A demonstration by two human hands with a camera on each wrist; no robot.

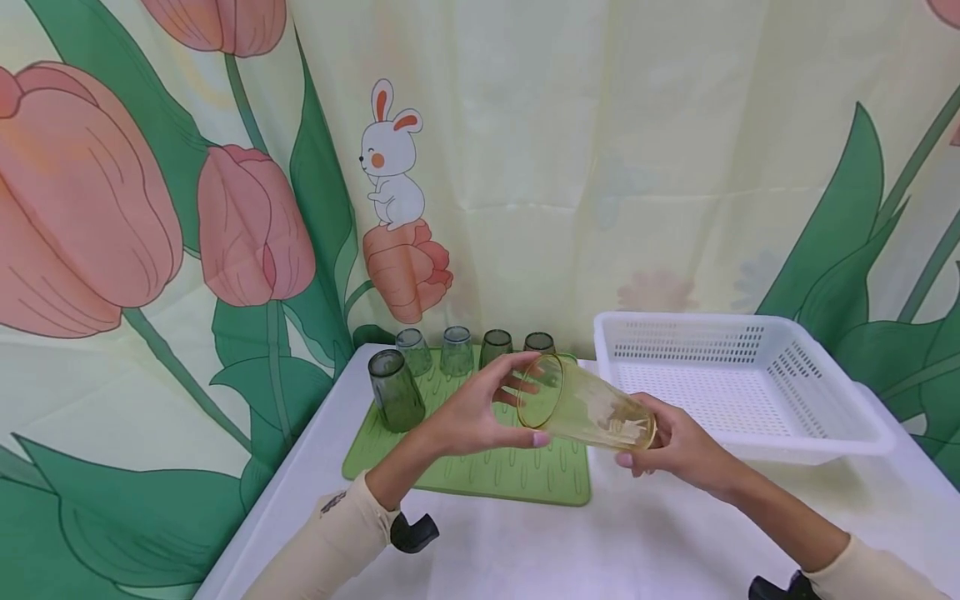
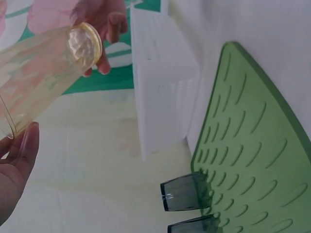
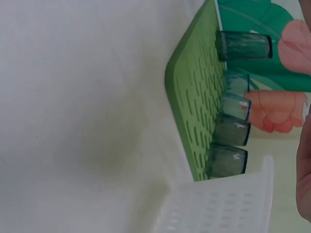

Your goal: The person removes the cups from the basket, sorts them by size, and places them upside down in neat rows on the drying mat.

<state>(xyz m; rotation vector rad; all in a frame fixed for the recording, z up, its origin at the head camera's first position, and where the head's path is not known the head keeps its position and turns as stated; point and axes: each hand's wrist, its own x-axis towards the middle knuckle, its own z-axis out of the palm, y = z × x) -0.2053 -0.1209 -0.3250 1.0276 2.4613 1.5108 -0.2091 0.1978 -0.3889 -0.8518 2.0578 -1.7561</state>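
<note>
A tall, clear amber drinking glass [image 1: 592, 408] is held tilted in the air over the front right part of the green mat [image 1: 480, 475]. Its mouth points left and its base points right. The left hand [image 1: 480, 408] holds the mouth end, thumb below and fingers at the rim; in the left wrist view the fingertips [image 2: 30, 138] meet the rim. At the base, the right hand [image 1: 682, 442] grips the glass between thumb and fingers. Only a piece of the right hand [image 3: 303, 170] shows at the right wrist view's edge.
A tall dark green glass [image 1: 397, 392] stands bottom-up on the mat's left side. Several shorter glasses, including a blue-grey glass [image 1: 457, 352] and a dark grey glass [image 1: 496, 345], line the mat's back edge. A white perforated basket [image 1: 840, 425] sits at the right, before a printed curtain [image 1: 525, 167].
</note>
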